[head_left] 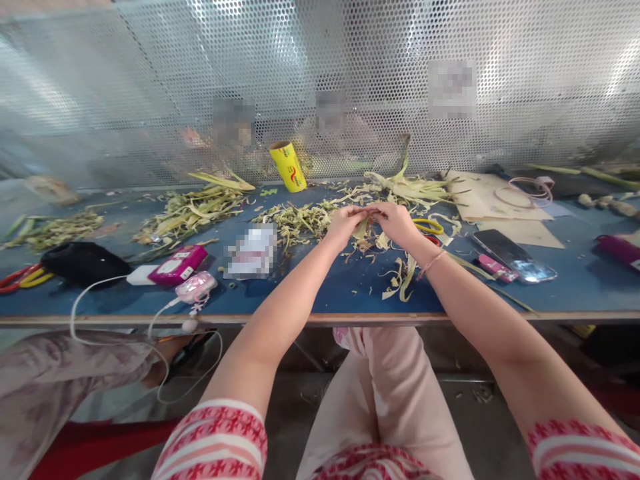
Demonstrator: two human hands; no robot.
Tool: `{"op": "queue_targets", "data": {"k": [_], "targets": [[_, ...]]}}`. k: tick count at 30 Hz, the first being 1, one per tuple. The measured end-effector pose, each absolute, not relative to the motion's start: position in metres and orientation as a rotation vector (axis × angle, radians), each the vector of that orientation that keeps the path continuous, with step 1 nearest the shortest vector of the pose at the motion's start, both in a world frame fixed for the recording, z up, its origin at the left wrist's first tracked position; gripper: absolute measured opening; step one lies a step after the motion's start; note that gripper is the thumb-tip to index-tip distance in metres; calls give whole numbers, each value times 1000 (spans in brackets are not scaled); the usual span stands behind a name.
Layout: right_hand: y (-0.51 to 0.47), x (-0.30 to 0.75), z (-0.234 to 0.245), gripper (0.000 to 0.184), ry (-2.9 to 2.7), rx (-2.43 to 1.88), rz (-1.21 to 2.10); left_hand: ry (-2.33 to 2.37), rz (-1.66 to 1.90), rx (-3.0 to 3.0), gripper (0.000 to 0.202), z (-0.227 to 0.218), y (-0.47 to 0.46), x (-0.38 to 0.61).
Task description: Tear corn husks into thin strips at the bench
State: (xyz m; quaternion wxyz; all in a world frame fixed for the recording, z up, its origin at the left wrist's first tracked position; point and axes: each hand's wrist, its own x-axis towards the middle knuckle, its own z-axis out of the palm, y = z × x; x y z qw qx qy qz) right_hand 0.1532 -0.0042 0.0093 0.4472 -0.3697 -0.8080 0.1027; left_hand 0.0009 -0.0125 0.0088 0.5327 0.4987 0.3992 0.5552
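Observation:
My left hand (345,224) and my right hand (396,223) meet over the blue table (325,293), fingertips pinched together. Between them is a pale green piece of plant leaf (361,230), partly hidden by the fingers. A heap of pale green plant shreds (300,223) lies just left of and behind my hands. Longer peeled stalks (405,187) spread out behind my right hand. Beside my right wrist rests a yellow loop-shaped handle (430,225). Some curled peelings (404,277) lie nearer the table's front edge.
A yellow cardboard tube (288,167) stands tilted against the perforated metal screen (350,60). To the right are a phone (515,255) and brown paper sheets (490,193). On the left, a magenta device (179,264) with white cables sits by a black pouch (85,263). Another person's leg (65,380) shows below.

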Motion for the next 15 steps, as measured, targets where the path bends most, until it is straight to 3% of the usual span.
{"op": "queue_targets", "data": {"k": [15], "targets": [[-6, 153, 12, 21, -1888, -985, 121, 950, 1365, 1299, 7, 8, -14, 2]]}}
